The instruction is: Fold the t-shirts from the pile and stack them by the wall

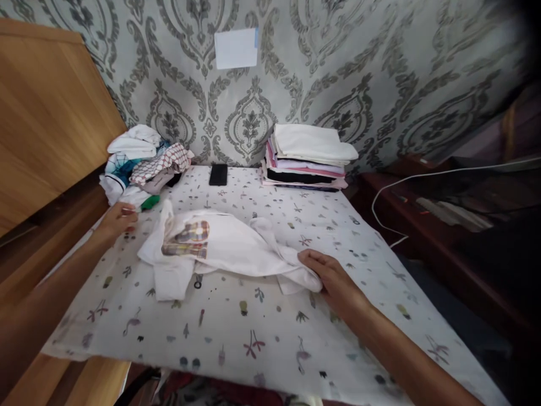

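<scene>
White garment is lying twisted on the counter, left of your right fingers. Those are gripping its end; your left fingers are hanging loose and empty beside the messy clothes pile. Risk: right-only pull could be skewing or bunching it, as nothing's anchoring the far end. Left fingers could be snagging the pile, being that near. Folded stack is sitting beyond your right fingers, clear of that pull.

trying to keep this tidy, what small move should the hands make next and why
Probably bring the left hand onto the near end of the white cloth garment with the plaid print: it looks bunched and twisted, and only the right hand grips it.
</scene>
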The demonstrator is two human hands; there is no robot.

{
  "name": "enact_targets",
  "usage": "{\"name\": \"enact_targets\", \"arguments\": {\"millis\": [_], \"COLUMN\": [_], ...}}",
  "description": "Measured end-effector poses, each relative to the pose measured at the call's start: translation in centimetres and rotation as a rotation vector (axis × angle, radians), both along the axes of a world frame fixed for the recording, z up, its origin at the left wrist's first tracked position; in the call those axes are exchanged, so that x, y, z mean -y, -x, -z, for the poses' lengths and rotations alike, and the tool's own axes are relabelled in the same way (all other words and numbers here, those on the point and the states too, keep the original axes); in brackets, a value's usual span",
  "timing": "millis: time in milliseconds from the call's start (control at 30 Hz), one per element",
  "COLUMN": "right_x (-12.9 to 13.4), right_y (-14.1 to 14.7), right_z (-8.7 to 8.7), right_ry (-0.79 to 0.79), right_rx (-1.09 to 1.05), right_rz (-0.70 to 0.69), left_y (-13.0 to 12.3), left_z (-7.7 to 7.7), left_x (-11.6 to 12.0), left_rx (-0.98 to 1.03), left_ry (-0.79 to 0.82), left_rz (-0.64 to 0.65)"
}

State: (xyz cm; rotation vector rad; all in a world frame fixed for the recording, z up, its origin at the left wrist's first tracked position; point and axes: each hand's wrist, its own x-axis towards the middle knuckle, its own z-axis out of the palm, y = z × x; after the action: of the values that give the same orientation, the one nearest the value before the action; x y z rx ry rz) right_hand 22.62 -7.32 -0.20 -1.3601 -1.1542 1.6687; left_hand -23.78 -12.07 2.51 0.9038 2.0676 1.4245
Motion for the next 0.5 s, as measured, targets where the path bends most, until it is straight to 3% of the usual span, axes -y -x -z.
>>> {"name": "enact_targets", "arguments": {"millis": [67, 167, 233, 367, 433, 500], "right_x": [0.9, 1.6, 1.8, 1.9, 1.8, 1.5], "right_y": [-0.2, 0.0, 0.2, 0.4, 0.3, 0.2], "right_z": [0.6, 0.9, 0.9, 1.2, 0.9, 0.1], "right_ry": [-0.074, -0.270, -0.385, -0.479, -0.427, -0.329], "right_rx": [0.110, 0.267, 0.386, 0.400, 0.267, 0.101], "right_rz": [-0.042, -0.078, -0.117, -0.141, -0.105, -0.025], "left_y": [-1.3, -5.2, -8.0, -10.4, -9.6, -7.9], "left_z": [0.4, 0.2, 0.2, 0.8, 1.1, 0.8], "left_x": [0.6, 2.0, 2.9, 3.8, 3.8, 3.7], "left_rx": [-0.214, -0.671, -0.859, -0.996, -0.970, -0.816], "left_ry": [0.033, 0.226, 0.412, 0.563, 0.569, 0.531], "left_rz": [0.003, 0.316, 0.484, 0.463, 0.448, 0.463]}}
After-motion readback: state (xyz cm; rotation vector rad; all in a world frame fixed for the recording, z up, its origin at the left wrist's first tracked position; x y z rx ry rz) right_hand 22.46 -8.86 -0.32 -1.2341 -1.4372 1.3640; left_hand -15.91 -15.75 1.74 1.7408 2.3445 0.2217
